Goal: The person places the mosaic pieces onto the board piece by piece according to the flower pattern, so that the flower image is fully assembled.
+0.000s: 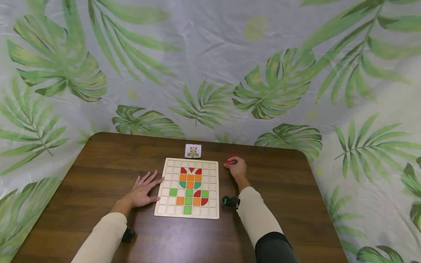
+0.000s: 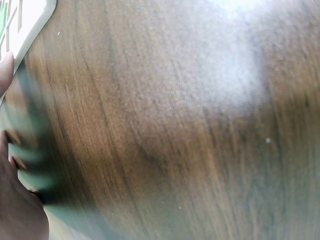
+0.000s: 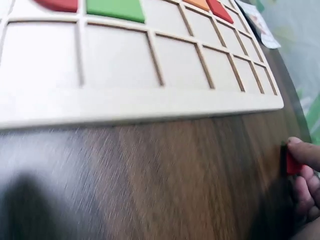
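Observation:
A pale wooden grid board [image 1: 210, 212] lies on the table, with red, orange and green tiles set in several of its squares. Spread fingers of my left hand [image 1: 141, 191] rest at the board's left edge, the thumb touching its rim. To the right of the board's upper corner, my right hand [image 1: 238, 168] pinches a small red tile [image 3: 293, 164]; its full shape is hidden by the fingers. More red [image 1: 233, 155] shows just behind those fingers. In the left wrist view only part of the left hand [image 2: 20, 205] appears, at the left edge.
A small picture card [image 1: 193, 151] with a gridded coloured design lies behind the board. The brown wooden table [image 1: 273, 175] has rounded far corners. A leaf-patterned cloth [image 1: 204, 65] hangs behind it. Dark wrist cameras [image 1: 230, 201] sit under the sleeves.

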Demonstrator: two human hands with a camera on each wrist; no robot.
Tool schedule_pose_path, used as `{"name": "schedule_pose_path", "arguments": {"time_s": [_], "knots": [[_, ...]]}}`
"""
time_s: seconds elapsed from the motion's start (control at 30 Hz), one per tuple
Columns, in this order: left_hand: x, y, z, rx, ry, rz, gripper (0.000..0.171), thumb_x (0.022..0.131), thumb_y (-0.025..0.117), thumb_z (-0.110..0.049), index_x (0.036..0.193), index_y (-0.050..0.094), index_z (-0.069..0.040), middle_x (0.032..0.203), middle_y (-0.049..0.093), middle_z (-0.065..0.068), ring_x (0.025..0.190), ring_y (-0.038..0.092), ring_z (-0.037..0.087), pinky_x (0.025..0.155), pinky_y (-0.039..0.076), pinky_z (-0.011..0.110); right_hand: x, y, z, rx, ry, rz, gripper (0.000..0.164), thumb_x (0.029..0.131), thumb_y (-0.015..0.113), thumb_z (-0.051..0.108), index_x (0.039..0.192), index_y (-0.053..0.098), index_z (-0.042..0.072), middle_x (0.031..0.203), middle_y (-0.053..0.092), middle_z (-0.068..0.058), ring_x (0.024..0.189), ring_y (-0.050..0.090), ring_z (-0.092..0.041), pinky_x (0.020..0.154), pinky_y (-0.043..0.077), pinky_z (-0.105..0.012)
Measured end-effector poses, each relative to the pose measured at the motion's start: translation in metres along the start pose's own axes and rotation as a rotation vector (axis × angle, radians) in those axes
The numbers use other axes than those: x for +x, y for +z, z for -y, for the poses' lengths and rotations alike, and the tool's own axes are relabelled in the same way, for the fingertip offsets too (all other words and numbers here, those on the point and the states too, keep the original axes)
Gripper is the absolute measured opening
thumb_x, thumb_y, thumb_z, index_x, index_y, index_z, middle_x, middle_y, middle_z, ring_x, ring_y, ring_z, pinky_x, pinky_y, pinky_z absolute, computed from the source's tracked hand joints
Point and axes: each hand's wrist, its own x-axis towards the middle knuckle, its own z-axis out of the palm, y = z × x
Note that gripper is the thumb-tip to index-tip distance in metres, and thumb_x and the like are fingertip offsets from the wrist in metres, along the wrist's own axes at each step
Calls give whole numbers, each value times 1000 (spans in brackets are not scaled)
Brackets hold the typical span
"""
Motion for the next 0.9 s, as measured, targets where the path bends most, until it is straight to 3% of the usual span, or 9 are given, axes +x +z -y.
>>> {"name": "schedule_pose_path", "arguments": {"time_s": [0.3,0.7,0.9], "knots": [[-3,6,1,-3,2,-2,73,85,69,-40,146,42,-10,155,22,23,140,16,49,108,5,69,-14,-8,-7,42,-70,71,13,80,76,0,91,70,-2,78,63,-5,75,56,-18,64,45,-26],[2,5,3,-1,14,-12,72,85,69,-39,146,43,-10,156,21,24,140,16,50,108,4,69,-43,-3,-2,111,-187,228,13,81,74,-2,92,68,-5,79,65,-8,67,59,-13,61,50,-25],[1,2,3,1,16,-1,71,86,69,-38,145,43,-10,155,21,25,140,16,51,107,5,70,-58,9,10,101,-250,358,11,82,72,-4,93,70,-6,79,66,-7,67,56,-12,59,48,-22]]}}
